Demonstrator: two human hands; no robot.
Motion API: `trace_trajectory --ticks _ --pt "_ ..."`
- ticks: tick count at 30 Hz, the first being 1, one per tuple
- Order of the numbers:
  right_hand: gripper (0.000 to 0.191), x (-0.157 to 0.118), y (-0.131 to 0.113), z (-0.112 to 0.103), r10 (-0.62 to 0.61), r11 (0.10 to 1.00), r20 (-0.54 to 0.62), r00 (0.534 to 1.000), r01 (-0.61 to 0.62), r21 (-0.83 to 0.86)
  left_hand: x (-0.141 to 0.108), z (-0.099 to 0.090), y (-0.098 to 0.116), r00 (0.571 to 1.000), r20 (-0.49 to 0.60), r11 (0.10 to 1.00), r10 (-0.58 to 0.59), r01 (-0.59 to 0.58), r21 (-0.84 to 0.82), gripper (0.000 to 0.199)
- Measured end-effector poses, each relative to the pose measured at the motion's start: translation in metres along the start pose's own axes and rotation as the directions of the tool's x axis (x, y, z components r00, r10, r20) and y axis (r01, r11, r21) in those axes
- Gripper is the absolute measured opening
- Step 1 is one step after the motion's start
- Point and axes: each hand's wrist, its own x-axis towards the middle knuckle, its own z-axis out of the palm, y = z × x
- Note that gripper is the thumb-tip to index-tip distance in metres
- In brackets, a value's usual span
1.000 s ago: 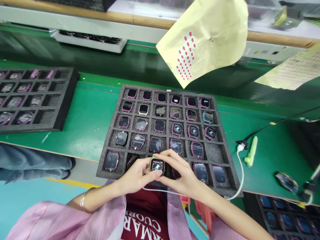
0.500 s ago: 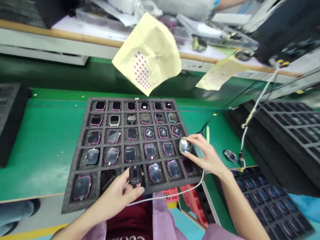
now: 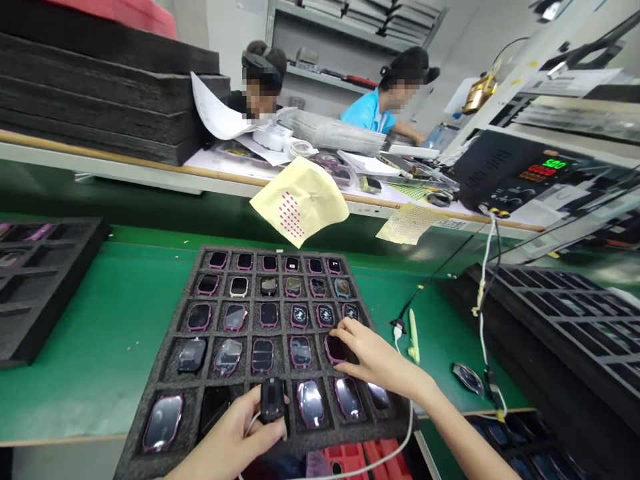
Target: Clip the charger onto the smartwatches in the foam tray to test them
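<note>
My left hand point(image 3: 250, 427) is closed around a small black block-shaped device point(image 3: 273, 400) with a white cable, held over the front row of a dark foam tray point(image 3: 195, 393). Smartwatch bodies, many with purple frames, lie in the tray's compartments. On the right side, the thumb and fingers of my right hand point(image 3: 367, 357) grip the edges of a purple-framed smartwatch point(image 3: 336, 348) in the second row from the front. Behind it, a watch with a lit dial point(image 3: 325, 315) sits in its compartment. My right hand hides the compartment at the row's right end.
Foam trays stand at left point(image 3: 55, 293) and are stacked at right point(image 3: 555, 333). A green pen-like tool point(image 3: 413, 337) and a loose watch point(image 3: 468, 379) lie on the green bench point(image 3: 135, 320). A yellow paper point(image 3: 305, 200) hangs from the shelf. Two people are beyond.
My right hand has moved left from the watch at the row's end to the neighbouring one. My left hand still holds the black device. The view has tilted up, showing two people.
</note>
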Motion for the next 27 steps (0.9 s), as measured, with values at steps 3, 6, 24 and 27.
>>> trace_trajectory --ticks 3,6,24,27 --pt "0.038 0.002 0.004 0.000 0.016 0.999 -0.027 0.999 -0.015 0.044 0.000 -0.001 0.006 0.999 0.002 0.999 0.036 -0.036 0.021 0.035" --pt "0.032 -0.001 -0.006 0.000 0.047 0.996 -0.108 0.993 -0.038 0.078 -0.002 -0.003 0.012 1.000 0.025 0.999 0.003 -0.004 0.040 0.032" --pt "0.042 0.026 -0.089 0.032 -0.302 0.866 -0.248 0.920 0.374 0.332 -0.001 -0.010 0.015 1.000 -0.024 1.000 0.019 -0.019 0.012 0.034" --pt "0.043 0.025 -0.087 0.036 -0.297 0.852 -0.213 0.931 0.359 0.380 -0.001 -0.011 0.013 0.999 -0.048 0.999 0.008 -0.006 0.032 0.035"
